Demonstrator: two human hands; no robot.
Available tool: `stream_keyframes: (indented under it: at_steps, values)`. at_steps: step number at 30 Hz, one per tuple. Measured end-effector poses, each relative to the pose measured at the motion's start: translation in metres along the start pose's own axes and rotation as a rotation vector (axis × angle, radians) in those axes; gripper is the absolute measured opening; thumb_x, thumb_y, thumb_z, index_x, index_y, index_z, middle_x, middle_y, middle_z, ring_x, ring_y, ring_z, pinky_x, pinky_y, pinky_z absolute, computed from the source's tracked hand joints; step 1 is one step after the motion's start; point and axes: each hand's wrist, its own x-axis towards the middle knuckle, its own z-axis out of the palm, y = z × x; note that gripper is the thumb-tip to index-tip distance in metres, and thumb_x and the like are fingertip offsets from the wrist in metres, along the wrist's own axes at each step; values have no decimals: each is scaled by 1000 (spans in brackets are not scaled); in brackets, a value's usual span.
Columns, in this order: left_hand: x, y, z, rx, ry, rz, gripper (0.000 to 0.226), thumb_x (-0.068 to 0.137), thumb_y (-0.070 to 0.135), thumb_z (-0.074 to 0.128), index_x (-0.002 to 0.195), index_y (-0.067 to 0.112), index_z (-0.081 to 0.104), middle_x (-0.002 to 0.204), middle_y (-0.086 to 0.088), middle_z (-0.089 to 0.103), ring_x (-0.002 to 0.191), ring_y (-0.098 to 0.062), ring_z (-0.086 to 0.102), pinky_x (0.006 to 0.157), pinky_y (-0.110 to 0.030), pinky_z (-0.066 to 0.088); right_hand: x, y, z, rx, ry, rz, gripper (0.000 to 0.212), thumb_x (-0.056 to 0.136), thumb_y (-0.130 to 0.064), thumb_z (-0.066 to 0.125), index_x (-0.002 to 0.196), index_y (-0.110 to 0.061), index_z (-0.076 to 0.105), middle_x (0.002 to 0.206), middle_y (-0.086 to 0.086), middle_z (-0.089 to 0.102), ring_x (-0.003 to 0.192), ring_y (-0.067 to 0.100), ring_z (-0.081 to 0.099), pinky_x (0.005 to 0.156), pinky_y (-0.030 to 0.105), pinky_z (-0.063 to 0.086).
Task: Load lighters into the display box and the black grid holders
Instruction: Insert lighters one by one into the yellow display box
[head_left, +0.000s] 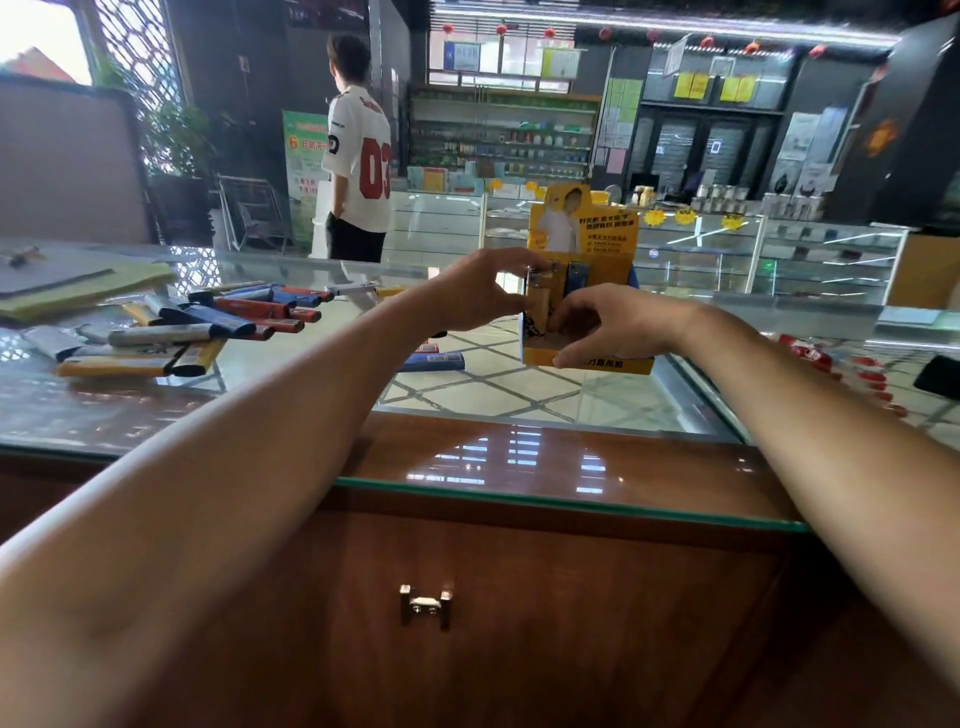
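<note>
A yellow display box (597, 244) with a tall printed back card stands on the glass counter (493, 395). My left hand (478, 296) pinches a yellow lighter (540, 296) upright at the box's left front. A blue lighter (577, 278) stands in the box beside it. My right hand (602, 322) grips the lower front of the box, fingers curled on its edge. A heap of loose lighters (208, 322) in blue, red, yellow and silver lies on the counter to the left. No black grid holder is visible.
A blue lighter (434, 361) lies flat on the glass just left of the box. Green and grey folders (78, 286) sit at the far left. Red items (857, 374) lie at the right. A person in a white jersey (358, 156) stands behind the counter.
</note>
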Motion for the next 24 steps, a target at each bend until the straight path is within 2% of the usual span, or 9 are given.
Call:
stream_keyframes:
  at_steps: [2,5,6,10,13,16,19,22,24]
  values:
    - [-2,3,-2,7,3,-14,51,90,11,76,138,17,60,124,2,63,78,14,56,64,-4,42,-1,-2,0,4,9,9,47,86,-39,81,128,-27,62,116,-11,63,105,12,61,88,28,46]
    - [-6,6,-2,-3,-4,-15,54,89,4,75,139,11,58,119,2,59,74,25,55,63,1,40,-7,-6,8,-29,60,10,51,88,-38,79,133,-25,60,119,-10,60,106,13,57,85,26,44]
    - [-8,7,-3,-3,1,-37,55,89,5,76,140,13,57,121,2,60,74,24,57,65,-1,43,-9,-7,13,-38,88,9,51,89,-40,77,135,-25,59,122,-8,59,107,13,56,87,27,44]
    - [-11,14,-13,-9,1,-125,56,92,13,75,143,21,53,134,-8,63,87,-11,70,84,-29,57,-18,-5,33,-12,153,-21,47,95,-39,68,137,-23,56,133,0,55,112,16,53,92,30,42]
    - [-17,22,-28,19,16,-140,49,95,10,70,142,16,55,133,-9,63,91,-16,66,84,-30,56,-23,-7,42,-7,221,-24,45,95,-38,66,136,-22,56,130,2,54,112,18,56,89,29,41]
    - [-30,22,-44,65,8,-169,43,96,10,68,138,16,59,133,-8,64,97,-21,71,89,-39,60,-26,-9,48,-32,261,-3,47,96,-40,63,139,-22,54,133,2,54,116,21,56,94,35,45]
    - [-48,24,-66,152,-14,-183,35,97,10,66,132,15,63,132,-6,64,105,-21,69,97,-38,56,-29,-12,49,-39,264,21,49,97,-43,61,141,-24,52,137,1,53,117,21,55,97,38,46]
    - [-65,16,-83,260,-86,-225,32,100,16,64,132,12,64,135,-8,64,117,-23,64,101,-30,48,-29,-13,49,-31,271,37,49,96,-45,61,140,-26,52,139,0,52,118,21,55,96,38,46]
    - [-82,17,-86,283,-156,-274,31,103,21,60,131,10,64,132,-12,66,113,-24,66,99,-31,49,-30,-13,49,-24,282,43,49,94,-45,62,139,-27,53,140,-1,52,117,20,55,93,36,45]
